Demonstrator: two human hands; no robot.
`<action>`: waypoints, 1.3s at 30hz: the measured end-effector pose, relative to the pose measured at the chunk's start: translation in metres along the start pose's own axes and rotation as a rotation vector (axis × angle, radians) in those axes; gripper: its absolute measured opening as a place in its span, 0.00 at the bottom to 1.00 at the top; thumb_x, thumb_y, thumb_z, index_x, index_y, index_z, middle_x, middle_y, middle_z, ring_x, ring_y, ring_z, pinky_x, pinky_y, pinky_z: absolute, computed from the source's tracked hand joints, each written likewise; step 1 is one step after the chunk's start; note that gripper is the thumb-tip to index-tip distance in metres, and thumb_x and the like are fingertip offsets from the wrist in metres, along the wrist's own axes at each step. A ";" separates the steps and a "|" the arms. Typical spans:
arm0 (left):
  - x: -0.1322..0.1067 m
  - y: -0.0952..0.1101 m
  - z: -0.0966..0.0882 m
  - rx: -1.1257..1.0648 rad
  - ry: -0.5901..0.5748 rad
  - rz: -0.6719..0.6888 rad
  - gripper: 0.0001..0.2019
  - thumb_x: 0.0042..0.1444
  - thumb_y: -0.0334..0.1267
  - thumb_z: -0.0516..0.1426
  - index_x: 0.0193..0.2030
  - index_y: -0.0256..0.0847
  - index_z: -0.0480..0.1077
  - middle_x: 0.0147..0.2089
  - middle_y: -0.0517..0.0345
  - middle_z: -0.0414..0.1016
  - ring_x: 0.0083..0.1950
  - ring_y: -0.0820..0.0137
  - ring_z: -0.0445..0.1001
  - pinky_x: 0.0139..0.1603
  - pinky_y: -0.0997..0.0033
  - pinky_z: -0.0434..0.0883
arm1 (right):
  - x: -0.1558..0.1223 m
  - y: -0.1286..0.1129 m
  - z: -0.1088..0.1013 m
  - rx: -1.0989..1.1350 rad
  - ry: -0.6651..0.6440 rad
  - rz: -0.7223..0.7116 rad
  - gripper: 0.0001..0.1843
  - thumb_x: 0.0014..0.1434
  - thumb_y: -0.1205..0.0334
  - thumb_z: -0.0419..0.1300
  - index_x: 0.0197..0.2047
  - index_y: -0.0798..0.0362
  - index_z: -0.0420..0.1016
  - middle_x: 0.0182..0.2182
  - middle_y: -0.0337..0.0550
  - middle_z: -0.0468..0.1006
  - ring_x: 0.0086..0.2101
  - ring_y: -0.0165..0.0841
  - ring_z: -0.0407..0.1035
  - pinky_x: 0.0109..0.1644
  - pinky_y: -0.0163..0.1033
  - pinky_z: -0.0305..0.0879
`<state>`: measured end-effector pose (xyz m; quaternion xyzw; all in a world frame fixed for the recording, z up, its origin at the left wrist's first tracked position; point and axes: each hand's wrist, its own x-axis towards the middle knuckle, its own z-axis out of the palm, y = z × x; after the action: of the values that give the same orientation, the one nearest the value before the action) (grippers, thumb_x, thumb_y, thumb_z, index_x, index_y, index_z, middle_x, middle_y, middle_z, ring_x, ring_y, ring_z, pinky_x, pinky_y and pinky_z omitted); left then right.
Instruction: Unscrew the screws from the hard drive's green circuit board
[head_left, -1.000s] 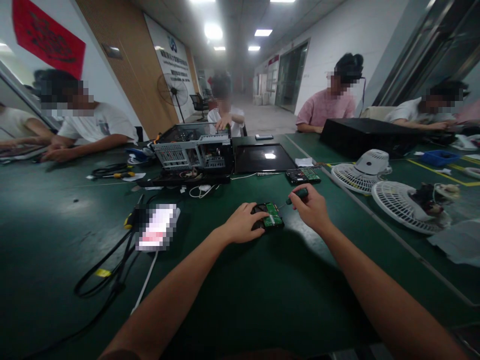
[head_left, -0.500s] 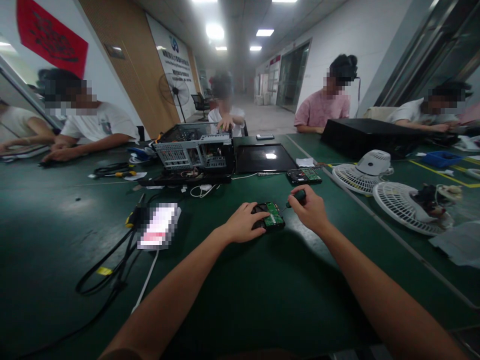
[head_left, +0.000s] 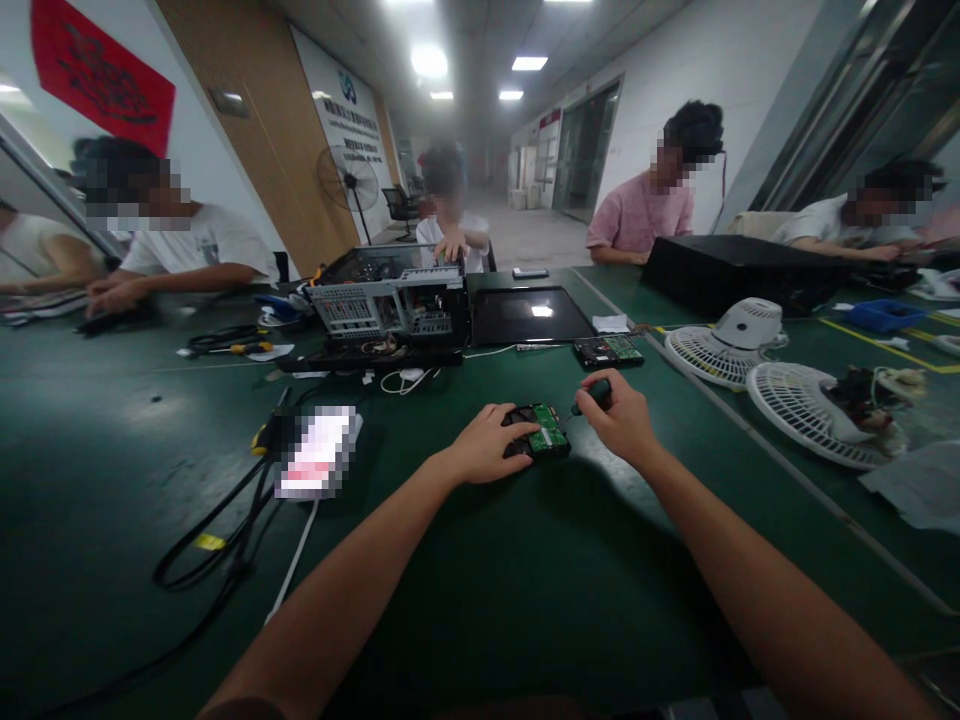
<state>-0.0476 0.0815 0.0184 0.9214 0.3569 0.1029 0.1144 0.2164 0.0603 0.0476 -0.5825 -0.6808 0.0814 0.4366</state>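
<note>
A hard drive point(head_left: 551, 436) with a green circuit board facing up lies on the green table. My left hand point(head_left: 486, 444) grips it from the left, fingers over its dark part and thumb along the near edge. In my right hand point(head_left: 619, 418) is a screwdriver with a dark green handle point(head_left: 594, 396), held tilted. Its thin shaft points down and left at the drive's right edge; whether the tip touches a screw is too small to tell. Beyond my hands lies a second hard drive point(head_left: 609, 351), its circuit board up.
An opened computer case point(head_left: 386, 305) and a dark flat panel point(head_left: 529, 315) stand farther back. Left are a lit phone point(head_left: 319, 452) and black cables point(head_left: 244, 560). White fan parts point(head_left: 810, 412) and a black case point(head_left: 739, 270) sit right. Several people work around the table.
My hands, the hard drive and the screwdriver look nearly unmoved. The person in pink at the back right has shifted their head slightly.
</note>
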 end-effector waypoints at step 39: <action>-0.002 0.003 -0.004 -0.045 -0.033 -0.028 0.30 0.62 0.55 0.60 0.69 0.60 0.63 0.75 0.53 0.50 0.72 0.48 0.53 0.69 0.44 0.60 | 0.007 -0.003 -0.003 0.779 -0.279 0.239 0.24 0.68 0.44 0.50 0.52 0.53 0.75 0.41 0.49 0.81 0.25 0.30 0.69 0.25 0.37 0.61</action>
<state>-0.0481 0.0790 0.0229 0.9151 0.3653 0.0940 0.1425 0.2167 0.0638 0.0548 -0.4323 -0.5795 0.4603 0.5152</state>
